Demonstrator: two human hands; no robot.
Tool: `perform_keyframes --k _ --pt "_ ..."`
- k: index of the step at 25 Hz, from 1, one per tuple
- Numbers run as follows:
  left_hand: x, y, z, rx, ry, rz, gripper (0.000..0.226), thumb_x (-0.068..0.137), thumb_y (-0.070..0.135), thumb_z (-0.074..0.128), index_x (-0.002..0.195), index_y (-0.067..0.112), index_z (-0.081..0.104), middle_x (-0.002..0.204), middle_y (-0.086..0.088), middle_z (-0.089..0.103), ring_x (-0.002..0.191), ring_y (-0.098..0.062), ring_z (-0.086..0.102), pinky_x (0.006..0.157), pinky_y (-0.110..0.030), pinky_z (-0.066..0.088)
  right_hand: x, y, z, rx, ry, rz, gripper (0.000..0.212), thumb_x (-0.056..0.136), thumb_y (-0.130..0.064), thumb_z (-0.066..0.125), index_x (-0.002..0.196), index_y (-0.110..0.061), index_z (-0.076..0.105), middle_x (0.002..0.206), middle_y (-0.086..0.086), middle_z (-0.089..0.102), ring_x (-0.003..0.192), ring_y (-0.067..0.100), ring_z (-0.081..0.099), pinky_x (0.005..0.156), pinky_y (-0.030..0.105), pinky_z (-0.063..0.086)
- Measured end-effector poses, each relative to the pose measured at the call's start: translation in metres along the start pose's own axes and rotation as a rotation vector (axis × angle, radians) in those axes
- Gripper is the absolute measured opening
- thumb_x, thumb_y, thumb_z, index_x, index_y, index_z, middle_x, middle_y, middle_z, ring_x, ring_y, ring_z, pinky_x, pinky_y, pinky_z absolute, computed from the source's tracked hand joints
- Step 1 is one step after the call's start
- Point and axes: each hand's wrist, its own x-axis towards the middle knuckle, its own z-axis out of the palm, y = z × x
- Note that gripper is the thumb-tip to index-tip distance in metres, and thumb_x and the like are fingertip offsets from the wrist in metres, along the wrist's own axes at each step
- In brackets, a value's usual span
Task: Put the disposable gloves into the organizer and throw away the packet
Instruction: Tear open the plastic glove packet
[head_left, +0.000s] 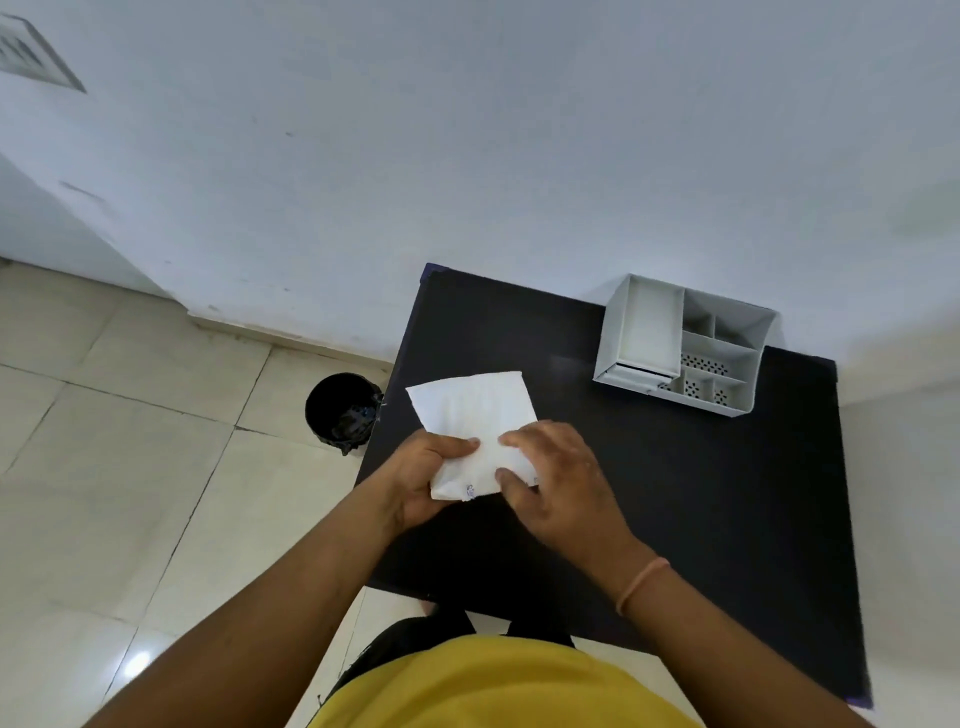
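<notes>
A flat white packet (475, 415) is held over the left part of the black table (701, 493). My left hand (421, 480) grips its near left corner, thumb on top. My right hand (558, 478) pinches the near right edge with thumb and fingers. The packet's far end sticks out past both hands. No gloves show outside it. The grey organizer (639, 332) stands at the table's far right by the wall, with one large compartment and several small perforated ones, all looking empty.
A black bin (340, 410) with some dark contents stands on the tiled floor just left of the table. A white wall runs behind the table. My yellow shirt fills the bottom of the view.
</notes>
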Motion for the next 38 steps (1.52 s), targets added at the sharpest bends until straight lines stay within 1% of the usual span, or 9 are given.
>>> perform_keyframes --k 7,10,13,23,27,30,32,35,38 --pt "-0.002 -0.006 0.029 0.156 -0.004 0.107 0.040 0.100 -0.006 0.062 0.138 0.006 0.064 0.132 -0.022 0.075 0.119 -0.045 0.073 0.075 -0.050 0.065 -0.005 0.013 -0.021 0.019 -0.191 0.355 0.030 0.087 -0.052 0.076 0.109 -0.033 0.070 0.106 -0.010 0.055 0.124 0.015 0.048 0.110 0.040 0.046" --pt "-0.010 -0.013 0.034 0.209 -0.041 0.118 0.043 0.097 -0.005 0.068 0.137 0.009 0.065 0.131 -0.022 0.074 0.120 -0.046 0.071 0.083 -0.053 0.065 -0.006 0.017 -0.022 0.199 -0.219 0.420 0.018 0.084 -0.044 0.083 0.092 -0.031 0.074 0.099 -0.005 0.067 0.104 0.012 0.061 0.087 0.032 0.056" --pt "-0.015 -0.018 0.033 0.298 -0.072 0.112 0.051 0.091 -0.010 0.071 0.139 0.009 0.065 0.133 -0.024 0.072 0.121 -0.047 0.070 0.090 -0.055 0.063 -0.014 0.016 -0.021 0.401 -0.243 0.423 0.014 0.088 -0.031 0.085 0.097 -0.021 0.081 0.094 -0.005 0.075 0.086 0.009 0.068 0.073 0.021 0.051" --pt "-0.027 -0.023 0.033 0.134 -0.121 0.027 0.047 0.097 -0.015 0.061 0.138 0.006 0.064 0.130 -0.018 0.075 0.122 -0.042 0.070 0.081 -0.050 0.068 -0.043 0.028 -0.031 0.557 -0.277 0.358 0.008 0.089 -0.029 0.085 0.097 -0.026 0.086 0.116 -0.010 0.075 0.114 0.012 0.068 0.109 0.041 0.053" --pt "-0.021 -0.020 0.030 0.060 -0.036 -0.006 0.046 0.101 -0.008 0.056 0.145 0.008 0.058 0.137 -0.020 0.072 0.119 -0.044 0.071 0.078 -0.051 0.068 -0.052 0.028 -0.034 0.633 -0.242 0.344 0.009 0.089 -0.026 0.086 0.097 -0.030 0.086 0.129 -0.017 0.072 0.128 0.001 0.059 0.117 0.035 0.043" --pt "-0.023 -0.013 0.032 0.014 -0.018 -0.074 0.046 0.104 -0.002 0.052 0.149 0.005 0.053 0.137 -0.025 0.070 0.115 -0.046 0.073 0.071 -0.051 0.069 -0.054 0.027 -0.031 0.349 -0.116 0.221 0.018 0.087 -0.020 0.087 0.097 -0.034 0.082 0.131 -0.020 0.071 0.144 -0.001 0.043 0.122 0.029 0.031" --pt "-0.029 -0.007 0.036 -0.029 -0.049 -0.112 0.040 0.109 0.016 0.052 0.148 0.005 0.053 0.136 -0.028 0.071 0.117 -0.050 0.073 0.081 -0.057 0.068 -0.051 0.025 -0.028 0.193 0.033 0.157 0.023 0.086 -0.013 0.086 0.096 -0.032 0.081 0.123 -0.014 0.075 0.141 0.002 0.047 0.117 0.026 0.038" --pt "-0.041 -0.007 0.039 -0.031 -0.116 -0.143 0.068 0.104 0.062 0.048 0.138 0.004 0.060 0.134 -0.029 0.072 0.123 -0.048 0.071 0.101 -0.060 0.058 -0.046 0.017 -0.033 0.287 0.256 0.224 0.012 0.090 -0.016 0.081 0.093 -0.028 0.079 0.096 -0.019 0.074 0.096 -0.005 0.069 0.079 0.009 0.052" --pt "-0.056 -0.016 0.051 0.218 0.016 0.032 0.059 0.099 0.062 0.060 0.135 0.015 0.063 0.123 -0.020 0.078 0.108 -0.037 0.080 0.095 -0.057 0.064 -0.039 0.012 -0.037 0.429 0.298 0.376 0.014 0.089 -0.025 0.082 0.096 -0.032 0.071 0.093 -0.016 0.075 0.088 -0.001 0.072 0.065 0.013 0.056"
